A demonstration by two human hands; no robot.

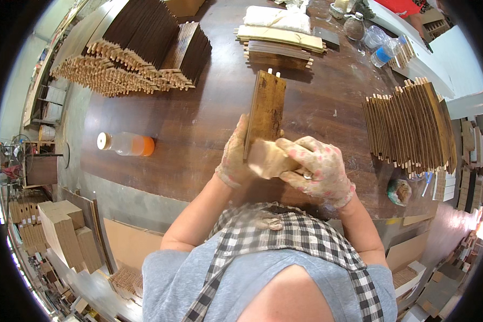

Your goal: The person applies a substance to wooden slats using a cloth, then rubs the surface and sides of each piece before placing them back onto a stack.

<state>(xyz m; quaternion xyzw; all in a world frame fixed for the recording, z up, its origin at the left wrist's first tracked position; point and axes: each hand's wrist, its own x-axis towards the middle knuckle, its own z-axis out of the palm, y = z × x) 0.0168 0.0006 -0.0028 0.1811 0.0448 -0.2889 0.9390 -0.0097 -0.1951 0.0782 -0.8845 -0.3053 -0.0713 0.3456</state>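
Observation:
My gloved left hand (234,153) is wrapped round the lower left edge of a brown wooden slat (268,99). The slat is tilted up over the table, and two pale dowel pegs stick out of its far end. In my right hand (322,169), in a pale glove with pink dots, is a beige block-shaped pad (269,159) with a brownish flat face. This pad lies against or just over the near end of the slat and hides that end; whether they touch, I cannot tell.
The brown table (182,118) carries a large stack of pegged slats (139,43) at far left and a row of slats (410,126) at right. A bottle with orange liquid (126,144) lies at left. Further slats (279,52), a water bottle (386,52) and a small jar (399,191) also lie there.

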